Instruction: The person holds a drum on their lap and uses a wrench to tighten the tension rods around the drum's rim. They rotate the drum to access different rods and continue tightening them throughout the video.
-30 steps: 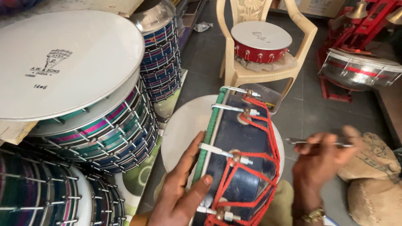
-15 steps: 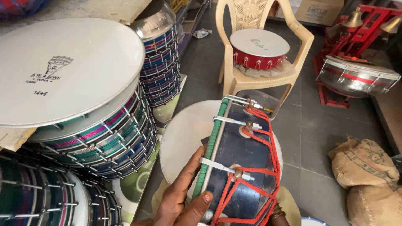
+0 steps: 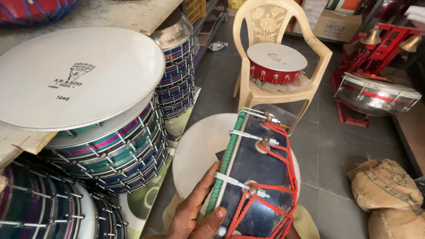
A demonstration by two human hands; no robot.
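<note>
Left hand: it is gripping the drum at its near edge, thumb pressing on the dark shell, fingers lying along the white head.
Right hand: it is sitting out of view, so whether it is clenched or released I cannot tell.
Drum place: it is standing on edge, tilted, reaching up and away from the fingertips, the green rim running just beside them.
Holding it well: in my judgement the thumb and fingers should be pinching across the rim, not the cord, and keeping the shell from rolling (it is resting on a curved side).
Drum look: a dark blue-black shell is carrying red cord in zigzags and metal hooks with bolts; the white head is facing left.
Left of the fingers: stacked drums are piling up, striped and metal-laced.
Beyond the fingertips: a chair is bearing a small red drum.
Right of the thumb: a sack is slumping on the floor.
</note>
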